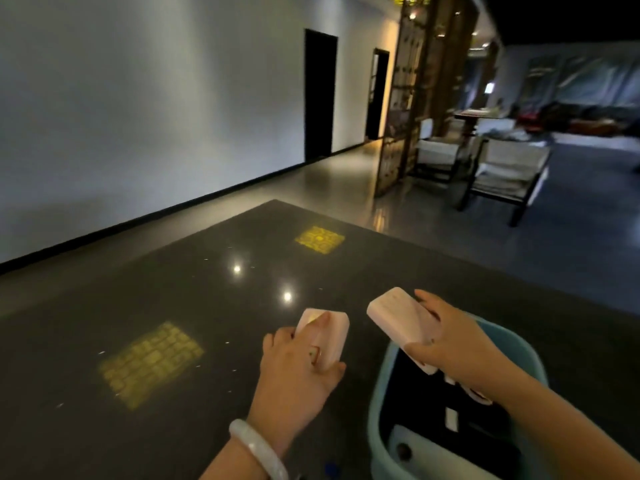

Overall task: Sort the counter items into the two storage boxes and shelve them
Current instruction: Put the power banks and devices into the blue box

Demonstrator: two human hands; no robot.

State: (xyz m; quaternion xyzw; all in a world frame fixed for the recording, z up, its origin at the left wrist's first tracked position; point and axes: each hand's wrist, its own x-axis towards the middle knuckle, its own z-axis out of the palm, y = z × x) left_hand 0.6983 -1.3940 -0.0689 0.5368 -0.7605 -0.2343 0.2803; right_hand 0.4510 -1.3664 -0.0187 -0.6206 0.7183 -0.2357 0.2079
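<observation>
Left hand (298, 362) gripping pink block (325, 336) on counter (138, 306), right hand (453, 341) holding pink pack (398, 315) over teal box (379, 410)

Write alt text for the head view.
Each hand grips a pale pink rectangular block: the left hand holds one on the dark glossy counter, and the right hand holds another over a teal plastic storage box.

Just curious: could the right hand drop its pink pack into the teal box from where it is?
Probably yes. The right hand holds its pink pack partly over the teal box's open top, with nothing between them.
</observation>
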